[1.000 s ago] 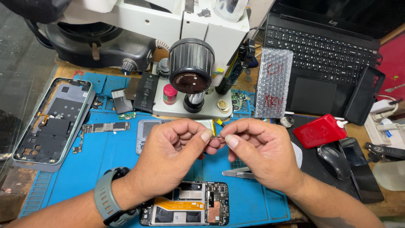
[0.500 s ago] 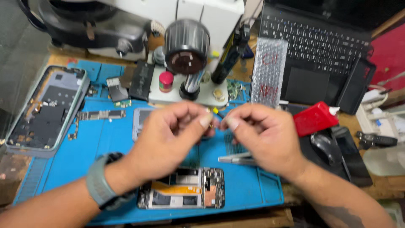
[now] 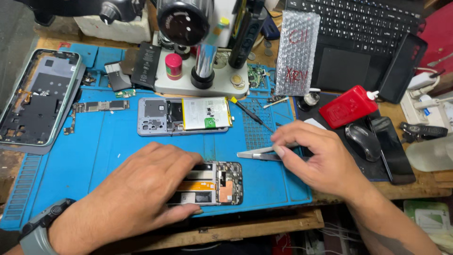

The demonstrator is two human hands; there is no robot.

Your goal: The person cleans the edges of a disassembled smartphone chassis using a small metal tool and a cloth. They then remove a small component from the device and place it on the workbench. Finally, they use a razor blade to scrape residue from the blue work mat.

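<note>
The left hand (image 3: 141,193) lies flat over the opened phone (image 3: 212,183), pinning it to the blue mat (image 3: 113,146). The right hand (image 3: 321,160) pinches the tweezers (image 3: 257,154) lying beside it, fingertips closed on them low against the mat.

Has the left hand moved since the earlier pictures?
Yes. The left hand went down from mid-air onto the opened phone near the blue mat's front edge.

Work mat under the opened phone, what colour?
Blue work mat, clearest in the head view, beneath the opened phone.

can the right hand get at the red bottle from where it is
Probably yes: the right hand rests on the tweezers, and the red bottle lies just beyond it with only bare mat between.
</note>
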